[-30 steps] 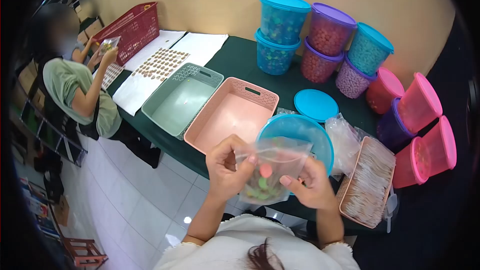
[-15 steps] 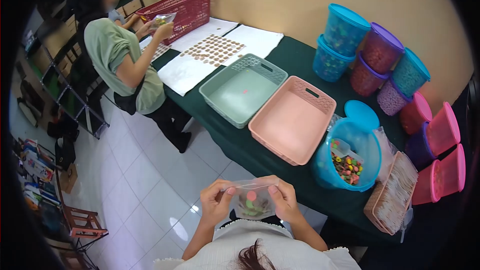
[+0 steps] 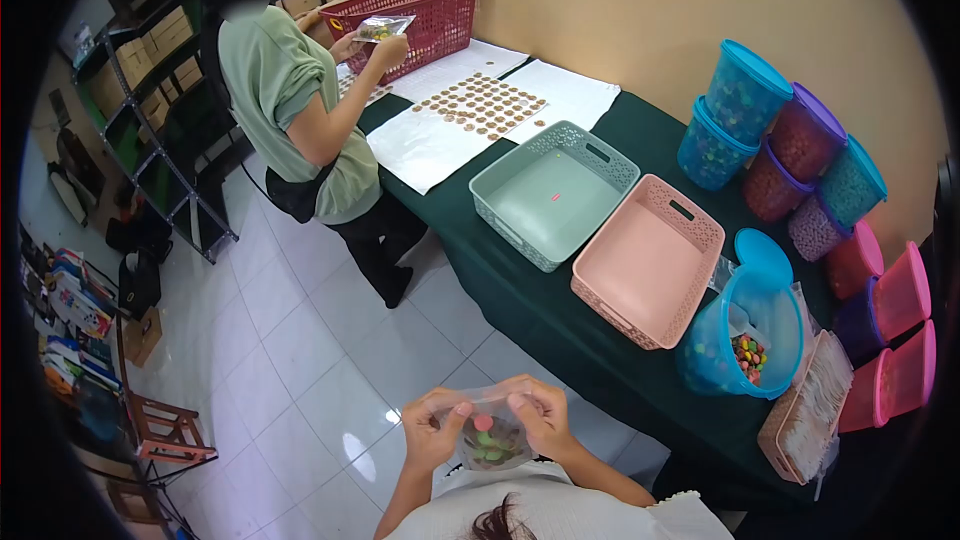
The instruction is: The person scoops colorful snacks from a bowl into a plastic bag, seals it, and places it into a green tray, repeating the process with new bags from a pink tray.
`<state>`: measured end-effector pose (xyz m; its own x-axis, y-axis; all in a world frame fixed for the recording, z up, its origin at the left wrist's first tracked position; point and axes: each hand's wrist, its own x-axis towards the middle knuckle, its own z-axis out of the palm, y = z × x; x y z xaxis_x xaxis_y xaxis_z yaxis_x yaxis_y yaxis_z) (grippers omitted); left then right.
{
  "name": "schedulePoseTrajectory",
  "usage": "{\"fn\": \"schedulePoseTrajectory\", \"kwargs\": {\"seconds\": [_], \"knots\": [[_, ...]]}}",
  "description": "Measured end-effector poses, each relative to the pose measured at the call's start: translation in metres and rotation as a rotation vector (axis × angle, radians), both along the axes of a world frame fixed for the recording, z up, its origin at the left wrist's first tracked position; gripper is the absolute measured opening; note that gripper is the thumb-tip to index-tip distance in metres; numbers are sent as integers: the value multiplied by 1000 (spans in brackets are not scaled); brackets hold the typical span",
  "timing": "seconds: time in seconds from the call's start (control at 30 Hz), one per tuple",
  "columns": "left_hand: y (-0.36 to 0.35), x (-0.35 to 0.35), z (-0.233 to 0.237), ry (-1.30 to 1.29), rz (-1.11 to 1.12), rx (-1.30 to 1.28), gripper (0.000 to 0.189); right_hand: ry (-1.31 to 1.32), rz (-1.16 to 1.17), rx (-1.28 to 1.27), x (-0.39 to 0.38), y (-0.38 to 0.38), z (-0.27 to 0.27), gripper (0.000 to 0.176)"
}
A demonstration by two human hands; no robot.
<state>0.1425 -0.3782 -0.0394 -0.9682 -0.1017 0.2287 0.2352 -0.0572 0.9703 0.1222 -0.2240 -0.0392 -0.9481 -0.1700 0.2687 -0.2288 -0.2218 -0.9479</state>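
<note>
A small clear plastic pouch (image 3: 492,448) with a round red-pink spot and green and brown pieces showing through it hangs upright in front of my chest. My left hand (image 3: 432,432) pinches its upper left corner between thumb and fingers. On the other side, my right hand (image 3: 541,420) grips the top edge, thumb in front and fingers behind. Right of my hands, on the green-covered table, a blue tub (image 3: 712,340) holds colourful candies (image 3: 750,358) and a clear scoop. Nearer the table's end stands a basket (image 3: 808,415) packed with flat clear packets.
A pink tray (image 3: 640,275) and a green tray (image 3: 545,205) lie side by side on the table (image 3: 480,270). Stacked lidded tubs (image 3: 735,90) line the wall. At the far end, a person (image 3: 290,90) holds a packet near a maroon basket (image 3: 430,30).
My view has swung left, so the table appears further right. My hands are slightly closer together on the pouch's top edge, and its mouth looks flatter. Both still grip it.
</note>
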Motion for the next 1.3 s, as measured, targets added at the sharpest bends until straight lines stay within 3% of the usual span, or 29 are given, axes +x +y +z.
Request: {"fn": "schedulePoseTrajectory", "kwargs": {"seconds": [0.23,0.47,0.67,0.83,0.97,1.13,1.23,1.3], "knots": [[-12,-31,-1,44,-71,-24,4,93,140,112,-41,-8,7,11],[-20,-100,6,10,-81,32,5,168,130,173,-105,-22,14,8],[-15,-179,15,49,-137,-51,6,223,91,131,-174,-16,29,17],[2,-221,11,221,-10,-198,5,320,111,241,-217,-3,31,25],[12,-247,13,279,-32,-157,5,271,-47,272,-227,0,32,22],[18,-287,23,353,-71,-303,4,244,-330,407,-249,5,32,12],[9,-314,23,379,-165,-481,4,189,-333,445,-260,15,28,10],[4,-327,29,336,-235,-440,4,130,-389,432,-261,20,30,7]]}}
